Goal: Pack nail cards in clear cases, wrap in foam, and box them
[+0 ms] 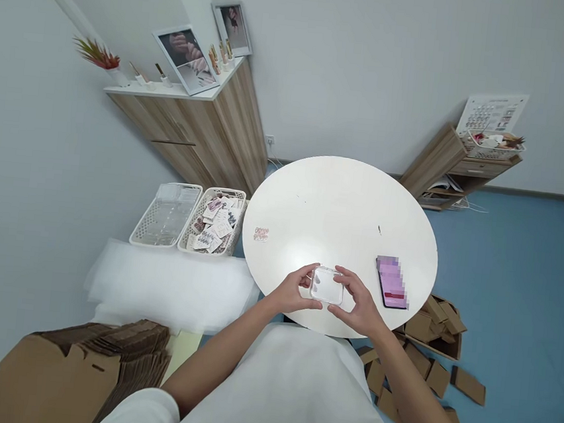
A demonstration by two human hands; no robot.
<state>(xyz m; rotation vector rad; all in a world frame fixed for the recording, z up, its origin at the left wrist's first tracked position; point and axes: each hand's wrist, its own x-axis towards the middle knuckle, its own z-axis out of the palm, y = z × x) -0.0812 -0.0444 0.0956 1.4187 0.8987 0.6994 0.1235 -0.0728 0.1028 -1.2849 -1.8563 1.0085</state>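
A clear plastic box (pixel 327 286) with rounded corners is held between my two hands over the near edge of the round white table (pixel 343 197). My left hand (pixel 295 291) grips its left side, thumb at the near edge and fingers at the far one. On the right side, my right hand (pixel 359 304) holds it the same way. Small greyish shapes show inside the box at its left; I cannot make out what they are. To the left on the table lies a small card with pink pieces (pixel 260 234). A phone (pixel 391 282) with a lit screen rests right of my hands.
Left of the table stand a white basket of clear boxes (pixel 166 217) and a white basket of printed cards (pixel 214 225). White foam sheets (pixel 169 287) and stacked flat cardboard (pixel 67 370) lie nearer. Small brown boxes (pixel 416 371) cover the floor at right.
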